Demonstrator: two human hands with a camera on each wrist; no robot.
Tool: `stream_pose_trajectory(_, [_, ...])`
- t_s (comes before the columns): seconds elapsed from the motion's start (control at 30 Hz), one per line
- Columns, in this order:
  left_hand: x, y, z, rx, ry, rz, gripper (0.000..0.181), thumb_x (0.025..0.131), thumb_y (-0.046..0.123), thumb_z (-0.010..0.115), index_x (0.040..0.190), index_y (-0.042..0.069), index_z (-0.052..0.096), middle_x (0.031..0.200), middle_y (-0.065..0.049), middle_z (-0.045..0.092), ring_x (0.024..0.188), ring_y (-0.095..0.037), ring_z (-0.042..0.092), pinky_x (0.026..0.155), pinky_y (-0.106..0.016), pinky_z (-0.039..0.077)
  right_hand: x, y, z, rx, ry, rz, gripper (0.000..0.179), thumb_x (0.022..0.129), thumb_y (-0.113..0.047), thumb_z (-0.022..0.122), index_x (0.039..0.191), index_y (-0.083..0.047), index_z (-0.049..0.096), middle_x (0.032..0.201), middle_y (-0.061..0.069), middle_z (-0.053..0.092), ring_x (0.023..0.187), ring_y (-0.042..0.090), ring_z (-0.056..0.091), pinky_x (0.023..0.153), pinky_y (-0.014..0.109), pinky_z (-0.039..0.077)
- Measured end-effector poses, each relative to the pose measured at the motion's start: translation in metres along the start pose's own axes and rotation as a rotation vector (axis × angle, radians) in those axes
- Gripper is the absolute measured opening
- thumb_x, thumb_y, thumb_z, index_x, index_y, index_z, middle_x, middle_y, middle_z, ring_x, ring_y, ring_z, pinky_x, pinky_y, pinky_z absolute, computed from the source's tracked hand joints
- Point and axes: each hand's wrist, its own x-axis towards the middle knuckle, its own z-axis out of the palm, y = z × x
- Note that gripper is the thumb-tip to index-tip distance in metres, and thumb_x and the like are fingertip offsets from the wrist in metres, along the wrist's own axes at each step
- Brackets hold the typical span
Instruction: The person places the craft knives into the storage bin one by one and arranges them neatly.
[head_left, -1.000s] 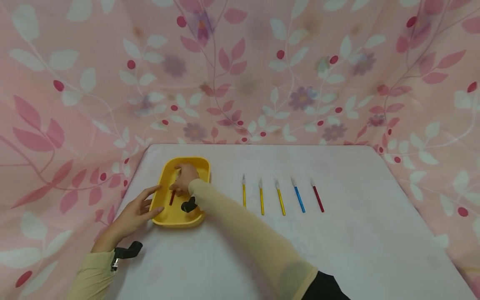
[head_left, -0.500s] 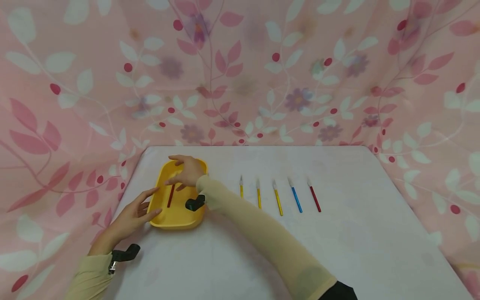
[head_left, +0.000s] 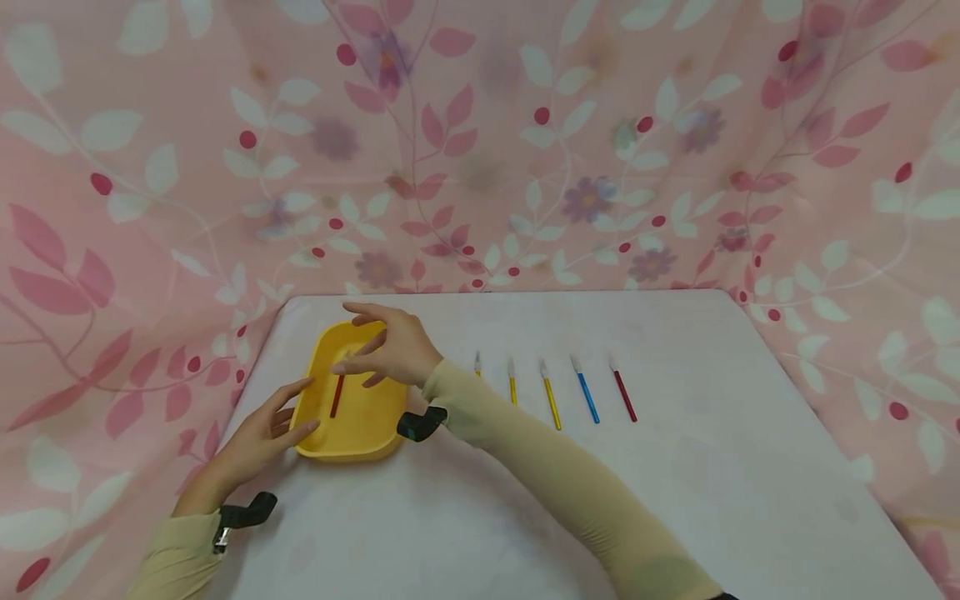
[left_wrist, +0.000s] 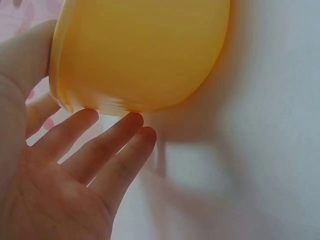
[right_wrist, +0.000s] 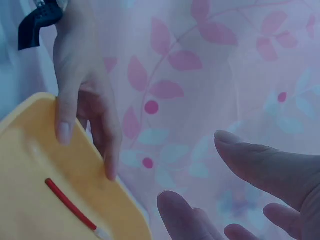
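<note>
A yellow tray (head_left: 371,427) stands at the table's left side. My left hand (head_left: 258,437) holds its left rim, thumb over the inside and fingers against the outer wall; the left wrist view shows fingertips (left_wrist: 134,120) touching that wall. Inside the tray lies a slim red-handled pen-like tool (head_left: 337,398) with a pale tip, its far end partly hidden by my right hand. That right hand (head_left: 397,346) hovers above the tray's right side, fingers spread and holding nothing. In the right wrist view the red tool (right_wrist: 70,204) lies apart from my right fingers.
Right of the tray, a row of similar pale-tipped tools lies on the white table: several yellow ones (head_left: 551,398), a blue one (head_left: 587,396) and a red one (head_left: 624,393). My right forearm partly covers the leftmost. A pink floral cloth (head_left: 480,167) hangs behind.
My right hand has let go of the red tool, which now lies in the tray, and has lifted up and to the right. My left hand keeps its place on the rim.
</note>
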Motion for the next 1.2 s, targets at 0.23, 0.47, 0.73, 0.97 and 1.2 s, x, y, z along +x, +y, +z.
stream_pose_trajectory(0.23, [-0.003,-0.002,0.001,-0.009,0.011,0.003,0.086,0.106,0.04,0.074,0.175,0.021,0.025,0.177,-0.027,0.022,0.148,-0.066,0.037,0.113,-0.07,0.043,-0.031,-0.005,-0.016,0.002,0.008,-0.058,0.082,0.087,-0.01,0.095,0.16,-0.02,0.059,0.145,0.003,0.063,0.099,0.021,0.075,0.066,0.042,0.068])
stream_pose_trajectory(0.47, [-0.005,0.0,0.0,0.005,0.028,0.033,0.083,0.107,0.037,0.074,0.174,0.02,0.028,0.175,-0.028,0.025,0.147,-0.066,0.039,0.112,-0.069,0.043,-0.054,-0.001,-0.041,-0.031,0.032,-0.128,0.082,0.087,-0.011,0.095,0.16,-0.021,0.058,0.148,0.004,0.06,0.105,0.03,0.073,0.068,0.048,0.069])
stream_pose_trajectory(0.73, [-0.004,0.002,-0.001,0.017,0.03,0.039,0.083,0.107,0.037,0.074,0.174,0.018,0.029,0.175,-0.029,0.025,0.147,-0.066,0.039,0.113,-0.069,0.042,-0.074,0.017,-0.068,-0.052,0.068,-0.146,0.082,0.086,-0.011,0.096,0.158,-0.025,0.059,0.149,0.002,0.062,0.109,0.033,0.071,0.069,0.045,0.069])
stream_pose_trajectory(0.97, [-0.003,0.001,0.001,0.003,0.029,0.046,0.083,0.107,0.037,0.074,0.174,0.018,0.029,0.175,-0.029,0.025,0.146,-0.067,0.04,0.113,-0.068,0.043,-0.086,0.032,-0.09,-0.064,0.081,-0.161,0.079,0.088,-0.008,0.093,0.158,-0.023,0.059,0.146,0.005,0.063,0.102,0.034,0.073,0.068,0.048,0.069])
stream_pose_trajectory(1.2, [-0.002,0.0,0.002,-0.002,0.035,0.058,0.082,0.107,0.035,0.074,0.173,0.017,0.029,0.175,-0.03,0.026,0.146,-0.067,0.04,0.112,-0.068,0.042,-0.091,0.047,-0.108,-0.083,0.112,-0.12,0.078,0.088,-0.01,0.094,0.157,-0.024,0.061,0.141,0.007,0.063,0.096,0.036,0.074,0.066,0.051,0.068])
